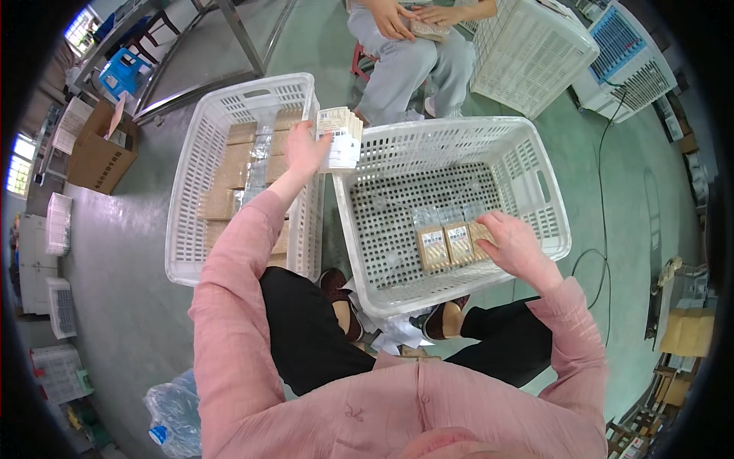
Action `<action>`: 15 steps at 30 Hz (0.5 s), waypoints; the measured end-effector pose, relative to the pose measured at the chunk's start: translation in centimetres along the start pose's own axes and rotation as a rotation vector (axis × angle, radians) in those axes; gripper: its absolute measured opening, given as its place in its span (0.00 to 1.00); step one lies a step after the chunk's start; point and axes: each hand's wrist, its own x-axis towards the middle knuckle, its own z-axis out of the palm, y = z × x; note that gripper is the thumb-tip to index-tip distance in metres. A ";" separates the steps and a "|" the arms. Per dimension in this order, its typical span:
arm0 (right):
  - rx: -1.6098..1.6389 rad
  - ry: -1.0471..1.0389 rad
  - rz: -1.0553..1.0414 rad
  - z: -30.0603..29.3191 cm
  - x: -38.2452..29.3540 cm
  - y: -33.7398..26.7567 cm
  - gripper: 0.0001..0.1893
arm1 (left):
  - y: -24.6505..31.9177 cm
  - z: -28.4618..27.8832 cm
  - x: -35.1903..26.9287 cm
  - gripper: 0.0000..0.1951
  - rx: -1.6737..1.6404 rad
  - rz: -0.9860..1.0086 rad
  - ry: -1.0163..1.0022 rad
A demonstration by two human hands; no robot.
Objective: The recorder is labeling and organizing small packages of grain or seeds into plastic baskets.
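My left hand (305, 150) is at the left edge of a stack of printed paper labels (339, 140), its thumb touching them. Whether it grips any is hard to tell. The labels lie between the rims of two white plastic crates. Inside the right crate (378, 298), my right hand (512, 244) has thumb and fingers on a clear-wrapped packet (479, 238) of light brown food, partly covered by the fingers. Beside it lie a middle packet (458, 244) and a left packet (433, 248), each bearing a label. The left crate (186, 229) holds several packets (234, 166) in rows.
Across from me sits a person in grey trousers (395, 66), hands on a similar packet (430, 30). A tall white crate (530, 57) and an air cooler (625, 63) stand far right. A cable (600, 155) crosses the floor. Paper scraps (395, 335) lie by my feet.
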 end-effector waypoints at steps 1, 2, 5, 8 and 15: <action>0.013 0.022 -0.010 0.0 -0.1 -0.6 0.16 | -0.2 0.3 0.1 0.25 -0.002 0.009 0.009; 0.011 0.031 -0.011 0.0 -0.3 -1.2 0.16 | 0.1 0.3 0.0 0.26 0.040 -0.042 -0.065; 0.044 0.049 -0.043 0.1 -0.5 -2.6 0.16 | 0.6 -0.4 0.4 0.27 0.035 -0.113 -0.223; 0.062 0.036 -0.067 0.5 -0.6 -3.1 0.15 | 0.6 -0.6 0.3 0.26 0.008 -0.126 -0.239; 0.045 0.006 -0.031 0.6 0.1 -2.4 0.16 | 0.6 -1.1 -0.1 0.21 0.058 -0.144 -0.136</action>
